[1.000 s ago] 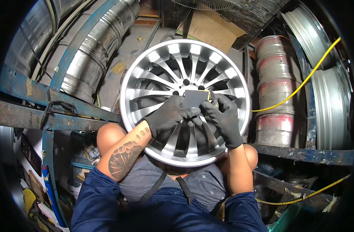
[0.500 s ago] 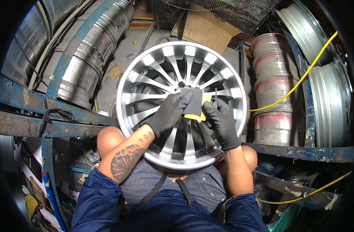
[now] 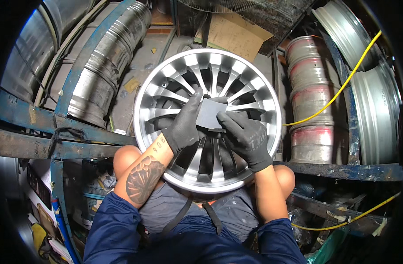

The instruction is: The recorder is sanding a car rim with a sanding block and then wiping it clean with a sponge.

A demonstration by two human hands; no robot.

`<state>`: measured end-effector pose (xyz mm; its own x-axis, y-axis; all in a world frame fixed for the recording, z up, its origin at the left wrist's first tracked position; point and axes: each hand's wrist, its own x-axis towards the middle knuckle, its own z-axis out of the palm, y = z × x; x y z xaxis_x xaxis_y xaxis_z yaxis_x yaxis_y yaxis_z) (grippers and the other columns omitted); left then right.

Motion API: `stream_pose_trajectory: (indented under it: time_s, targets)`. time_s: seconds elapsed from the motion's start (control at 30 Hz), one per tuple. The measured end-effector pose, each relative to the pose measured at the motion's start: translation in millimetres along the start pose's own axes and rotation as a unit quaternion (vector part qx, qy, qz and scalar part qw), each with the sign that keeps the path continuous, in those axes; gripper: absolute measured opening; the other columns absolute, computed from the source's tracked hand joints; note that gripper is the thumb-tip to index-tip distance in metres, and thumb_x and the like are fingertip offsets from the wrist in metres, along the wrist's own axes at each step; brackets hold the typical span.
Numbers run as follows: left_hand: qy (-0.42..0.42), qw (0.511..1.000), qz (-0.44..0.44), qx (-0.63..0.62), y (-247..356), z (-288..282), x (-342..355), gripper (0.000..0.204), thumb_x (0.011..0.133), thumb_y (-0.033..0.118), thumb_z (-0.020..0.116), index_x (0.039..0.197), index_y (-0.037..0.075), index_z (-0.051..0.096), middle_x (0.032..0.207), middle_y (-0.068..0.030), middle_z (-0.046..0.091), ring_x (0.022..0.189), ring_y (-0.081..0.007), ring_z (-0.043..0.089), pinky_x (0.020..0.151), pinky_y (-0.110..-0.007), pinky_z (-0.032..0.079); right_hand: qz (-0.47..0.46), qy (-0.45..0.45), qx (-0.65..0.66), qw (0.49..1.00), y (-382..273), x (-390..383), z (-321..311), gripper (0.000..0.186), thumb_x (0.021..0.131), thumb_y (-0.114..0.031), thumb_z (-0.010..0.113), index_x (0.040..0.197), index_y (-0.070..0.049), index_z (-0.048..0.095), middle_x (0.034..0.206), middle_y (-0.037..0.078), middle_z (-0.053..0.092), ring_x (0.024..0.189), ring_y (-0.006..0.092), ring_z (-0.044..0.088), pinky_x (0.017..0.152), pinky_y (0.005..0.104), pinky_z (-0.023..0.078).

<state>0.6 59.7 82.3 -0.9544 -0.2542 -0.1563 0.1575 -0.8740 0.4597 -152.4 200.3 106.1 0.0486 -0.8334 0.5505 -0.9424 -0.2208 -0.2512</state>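
"How do the hands sit on your feed?"

"From my station I see both in dark gloves, close together over the wheel (image 3: 217, 165), with a grey square pad (image 3: 211, 113) between them. The left hand (image 3: 182, 127) comes in from the lower left, its forearm (image 3: 145, 176) slanting up and inward. I see its thumb lifted clear, pointing away from the body along the pad's left side."

"And the rest of that hand?"

"Mostly tucked behind the pad. Dark fingertips seem to peek past the far edge, but I can't tell whether the hand grips it or just bears it from below."

"The right hand?"

"The right hand (image 3: 249, 137) leans in from the other side, back turned up toward my camera, wrist bent so the fingers point up and left. One digit lies over the pad's right edge; I read it as a pinch there, with the other fingers curled and partly hidden."

"Where exactly is the pad?"

"Over the middle of the wheel, hiding most of the hub, grey face up and slightly tilted. The wheel rests against the person's lap, between the knees. To its right I have a stack of rims (image 3: 310, 103) and a yellow cable (image 3: 351, 76)."
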Motion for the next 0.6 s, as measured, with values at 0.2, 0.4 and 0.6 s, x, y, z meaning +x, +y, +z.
stream_pose_trajectory:
  time_s: [0.2, 0.4, 0.6]
  targets:
    - [0.033, 0.983, -0.021, 0.181, -18.0, 16.8, -0.4, 0.04, 0.107, 0.022, 0.042, 0.142, 0.005, 0.049, 0.122, -0.0097, 0.061, 0.105, -0.0165, 0.065, 0.084, -0.033, 0.06, 0.073, -0.108, 0.022, 0.991, 2.4, -26.0, -35.1, 0.046, 0.078, -0.019, 0.075, 0.124, -0.021, 0.069, 0.106, 0.008, 0.073, 0.076, 0.0254, 0.071, 0.064, 0.0387, 0.056]
    - [0.053, 0.935, 0.081, 0.342, -13.9, 20.7, -10.7, 0.032, 0.107, 0.026, 0.049, 0.121, 0.002, 0.065, 0.11, -0.0072, 0.068, 0.097, -0.0143, 0.065, 0.087, -0.027, 0.054, 0.166, 0.11, 0.041, 0.979, -17.4, -51.0, -110.8, 0.042, 0.081, -0.014, 0.07, 0.122, -0.01, 0.07, 0.104, 0.014, 0.074, 0.082, 0.0291, 0.073, 0.072, 0.0374, 0.057]
    - [0.065, 0.913, 0.052, 0.4, -24.1, 17.8, -8.3, 0.056, 0.104, 0.036, 0.056, 0.147, 0.001, 0.046, 0.133, -0.0129, 0.062, 0.113, -0.0179, 0.064, 0.091, -0.028, 0.054, 0.461, 0.177, -0.027, 0.869, -85.8, -178.8, -127.5, 0.041, 0.09, -0.014, 0.066, 0.129, -0.005, 0.063, 0.113, 0.016, 0.071, 0.091, 0.025, 0.072, 0.082, 0.0353, 0.056]
